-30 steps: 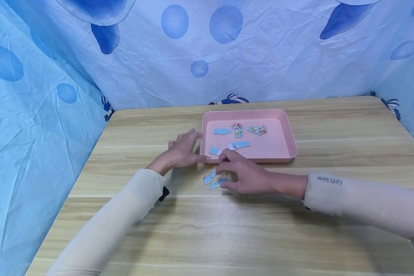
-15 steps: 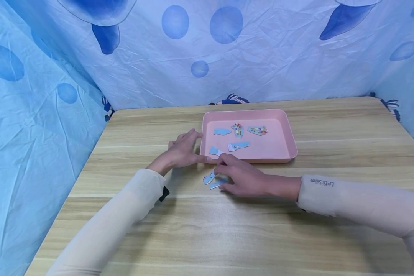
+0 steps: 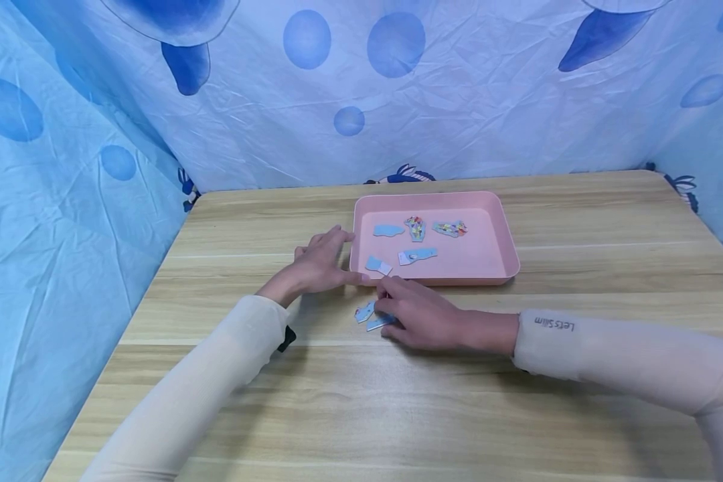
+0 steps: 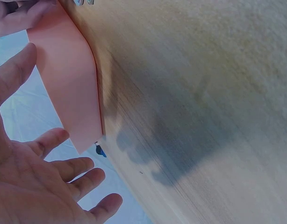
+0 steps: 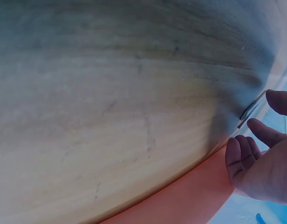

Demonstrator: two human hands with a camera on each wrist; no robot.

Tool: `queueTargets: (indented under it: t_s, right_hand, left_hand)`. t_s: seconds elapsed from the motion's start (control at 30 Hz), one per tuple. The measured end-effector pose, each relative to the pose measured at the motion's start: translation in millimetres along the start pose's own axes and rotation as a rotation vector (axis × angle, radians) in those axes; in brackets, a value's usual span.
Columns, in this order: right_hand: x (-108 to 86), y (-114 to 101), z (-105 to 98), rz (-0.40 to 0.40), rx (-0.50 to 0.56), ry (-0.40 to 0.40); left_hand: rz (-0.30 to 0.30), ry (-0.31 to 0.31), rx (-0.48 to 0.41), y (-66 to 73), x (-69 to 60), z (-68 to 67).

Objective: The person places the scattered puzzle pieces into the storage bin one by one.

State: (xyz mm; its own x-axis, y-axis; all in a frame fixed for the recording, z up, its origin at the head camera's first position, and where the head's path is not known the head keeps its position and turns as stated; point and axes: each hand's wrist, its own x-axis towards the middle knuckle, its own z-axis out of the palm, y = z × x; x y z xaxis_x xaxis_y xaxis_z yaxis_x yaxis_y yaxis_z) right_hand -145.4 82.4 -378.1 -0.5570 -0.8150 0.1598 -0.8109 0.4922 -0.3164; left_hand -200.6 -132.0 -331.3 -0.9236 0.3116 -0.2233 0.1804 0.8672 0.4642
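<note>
My left hand (image 3: 320, 263) has its fingers spread at the left end of a pink tray (image 3: 509, 248). Its thumb touches the near rim by the corner; in the left wrist view the palm and spread fingers (image 4: 80, 168) show. My right hand (image 3: 424, 313) is just in front of the tray, over two light blue puzzle pieces on the table. One piece (image 3: 364, 312) bears coloured marks; the other (image 3: 379, 323) is narrow and partly under the fingers. The right wrist view shows thumb and index finger apart by the pieces (image 5: 250, 109), the other fingers bent.
Inside the tray lie several pieces: a plain blue one (image 3: 388, 230), two with colourful patterns (image 3: 416, 229), and blue-and-white ones (image 3: 418, 255). The wooden table (image 3: 361, 402) ends at a blue patterned cloth (image 3: 265, 134) behind and at the sides.
My right hand has shifted slightly left and toward me, moving off the tray's near rim and uncovering the blue-and-white pieces in it. The left hand has stayed in place.
</note>
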Motion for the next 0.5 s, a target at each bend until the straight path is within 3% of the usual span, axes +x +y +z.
queueTargets:
  t_s: [0.5]
  right_hand:
    - [4.3,-1.4,5.3,-0.004,-0.029,0.0]
  left_hand:
    - [-0.001,0.003,-0.009,-1.0,0.0,0.6]
